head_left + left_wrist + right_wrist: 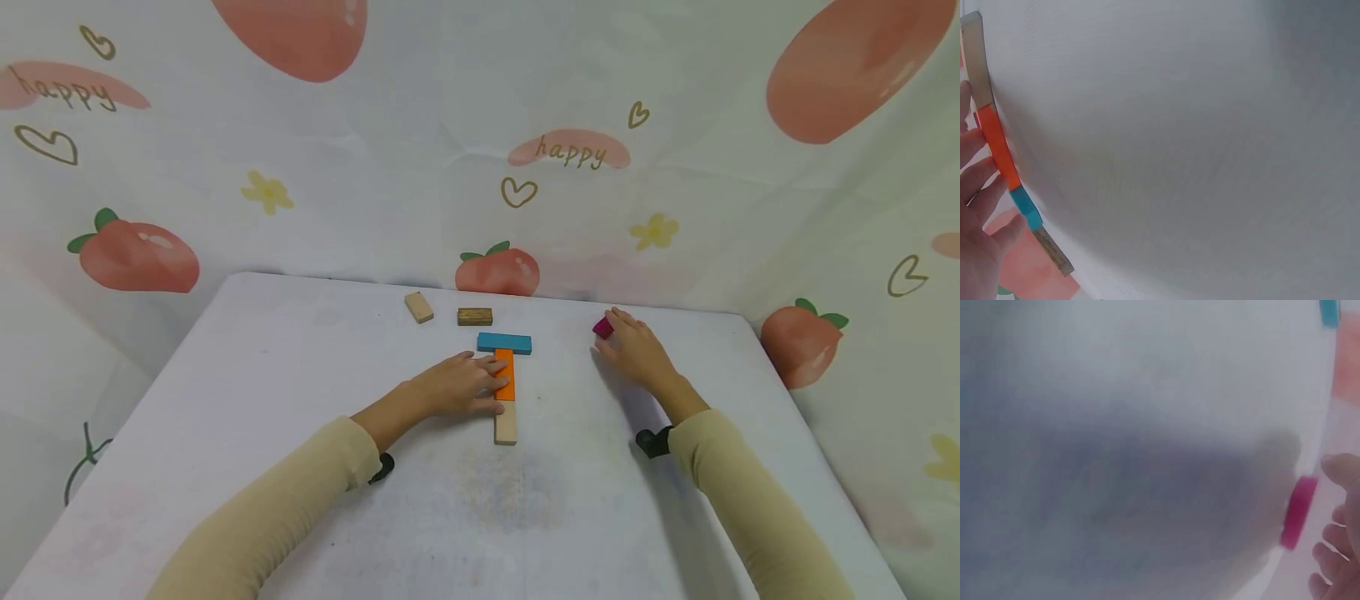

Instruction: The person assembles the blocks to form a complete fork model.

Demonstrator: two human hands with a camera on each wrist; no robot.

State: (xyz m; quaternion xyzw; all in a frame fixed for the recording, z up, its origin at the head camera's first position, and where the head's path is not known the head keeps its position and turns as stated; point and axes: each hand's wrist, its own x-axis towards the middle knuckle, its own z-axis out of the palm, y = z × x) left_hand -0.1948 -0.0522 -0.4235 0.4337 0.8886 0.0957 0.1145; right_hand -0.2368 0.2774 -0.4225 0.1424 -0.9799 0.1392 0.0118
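In the head view an orange block (506, 379) lies end to end with a plain wooden block (506, 423), and a blue block (505, 342) sits crosswise at its far end. My left hand (461, 385) reaches in from the left, its fingers spread over the orange block; the left wrist view shows these fingers (979, 169) along the block's side. Farther right, my right hand (637, 350) is at a magenta block (602, 328), thumb and fingers parted around it. Seen from the right wrist, a gap shows between the thumb and the magenta block (1299, 512).
Behind the blue block lie a darker brown wooden block (475, 317) and a pale wooden block (419, 307), near the back edge of the white table (300, 375). A patterned cloth (420, 150) hangs right behind the table.
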